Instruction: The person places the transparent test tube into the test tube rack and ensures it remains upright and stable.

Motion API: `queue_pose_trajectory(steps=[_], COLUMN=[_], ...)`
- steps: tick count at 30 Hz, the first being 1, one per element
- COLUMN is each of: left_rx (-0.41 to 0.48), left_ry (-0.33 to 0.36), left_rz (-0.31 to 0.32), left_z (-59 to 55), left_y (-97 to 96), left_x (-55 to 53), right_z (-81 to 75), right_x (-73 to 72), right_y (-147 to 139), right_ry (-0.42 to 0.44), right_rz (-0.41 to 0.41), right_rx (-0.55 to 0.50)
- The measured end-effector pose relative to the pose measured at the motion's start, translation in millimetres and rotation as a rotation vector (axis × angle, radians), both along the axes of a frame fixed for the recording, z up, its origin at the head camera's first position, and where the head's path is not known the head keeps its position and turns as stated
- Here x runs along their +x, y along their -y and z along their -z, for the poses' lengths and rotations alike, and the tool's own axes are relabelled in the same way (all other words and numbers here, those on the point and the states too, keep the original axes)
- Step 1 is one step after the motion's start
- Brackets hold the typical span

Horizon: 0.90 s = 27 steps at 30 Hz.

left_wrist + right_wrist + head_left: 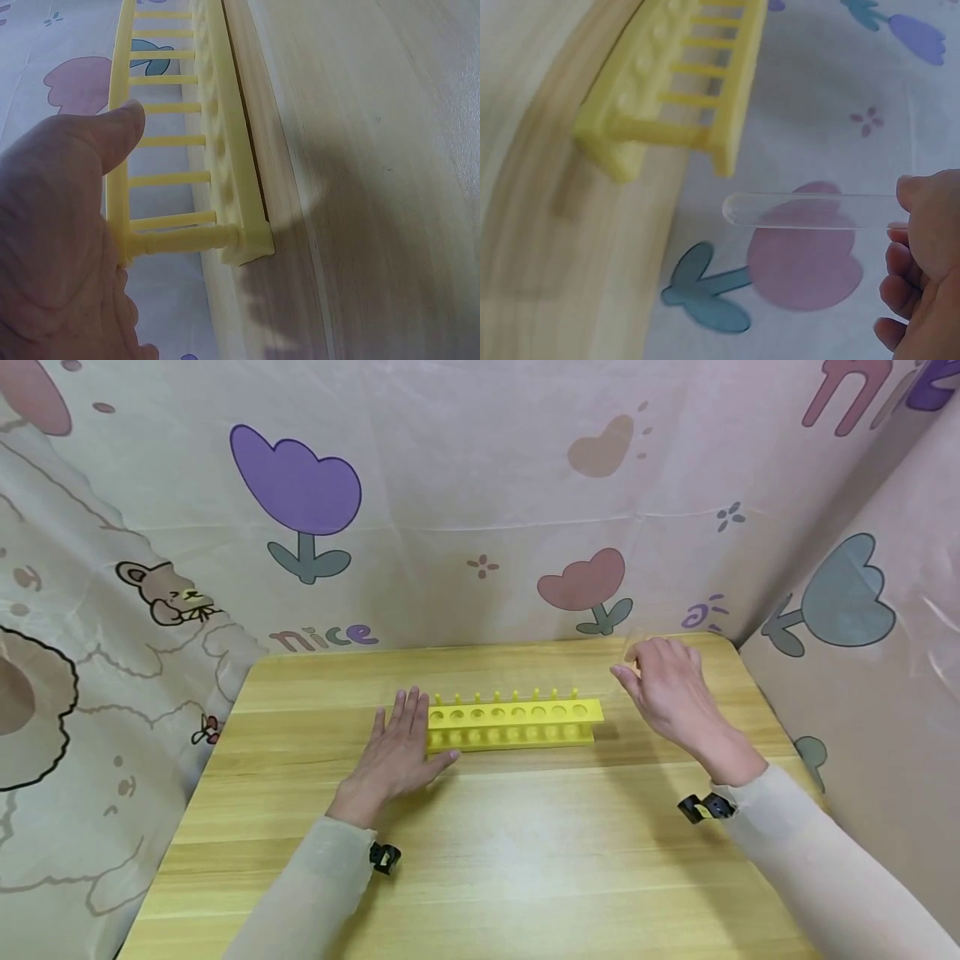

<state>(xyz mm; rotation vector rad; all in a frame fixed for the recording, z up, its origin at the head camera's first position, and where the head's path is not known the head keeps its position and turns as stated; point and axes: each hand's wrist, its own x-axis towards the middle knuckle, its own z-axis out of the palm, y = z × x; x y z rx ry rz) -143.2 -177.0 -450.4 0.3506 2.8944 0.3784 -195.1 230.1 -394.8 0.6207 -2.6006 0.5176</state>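
The word "nice" (325, 637) is on the cloth (450, 468) at the back. It sits low down and to the left, just above the far edge of the counter (510, 843). Its last letter, the "e", is purple. Up in the top right corner of the head view, the cloth has bigger letters: a pink "n" (847, 389), then a thin grey stroke (894, 397) that is hard to read, then a cut-off purple letter (930, 389) like an "e".
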Motion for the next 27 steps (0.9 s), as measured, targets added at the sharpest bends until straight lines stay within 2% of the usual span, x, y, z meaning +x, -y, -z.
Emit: queue_pose_trajectory(steps=[6, 11, 27], left_rx=[0.0, 0.002, 0.014], left_ry=[0.007, 0.005, 0.016], left_rz=[0.007, 0.009, -0.01], left_z=[-0.1, -0.7, -1.7], left_y=[0.1, -0.7, -1.8], left_x=[-0.2, -0.5, 0.3], right_z=[-6.2, -5.4, -7.6], right_x=[-0.7, -2.3, 0.3], right_y=[20, 37, 92], right_ry=[-0.029, -0.025, -0.116], right_rz=[-0.051, -0.085, -0.241], right_rx=[-0.02, -0.034, -0.084])
